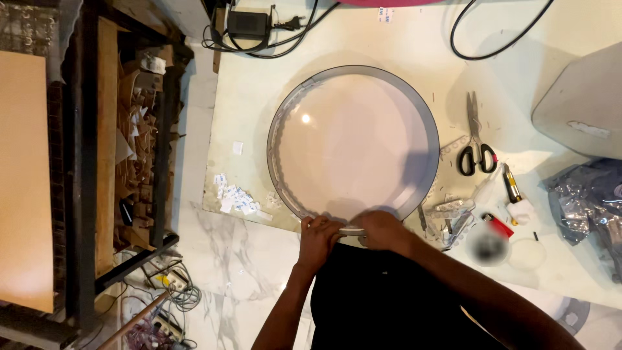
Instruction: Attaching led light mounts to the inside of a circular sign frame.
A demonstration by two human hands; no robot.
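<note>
Nearest the camera, both hands meet at the near edge of a large round grey-rimmed frame (353, 146) lying flat on a pale board (246, 84) on the floor. The left hand (317, 238) curls its fingers over the rim from the left; the right hand (382, 231) presses just beside it, gripping the same stretch, so the two are almost touching and equally close to the work. The frame spreads straight ahead of the hands; being round, it has no long axis. What sits between the fingers at the rim is hidden, and a dark garment (382, 298) covers the floor below the wrists. To the right lie a red lighter (497, 225), then black-handled scissors (476, 139); a blurred round object (487, 247) cannot be made out. Farthest, a black power adapter (247, 24) with cables rests at the board's top edge.
</note>
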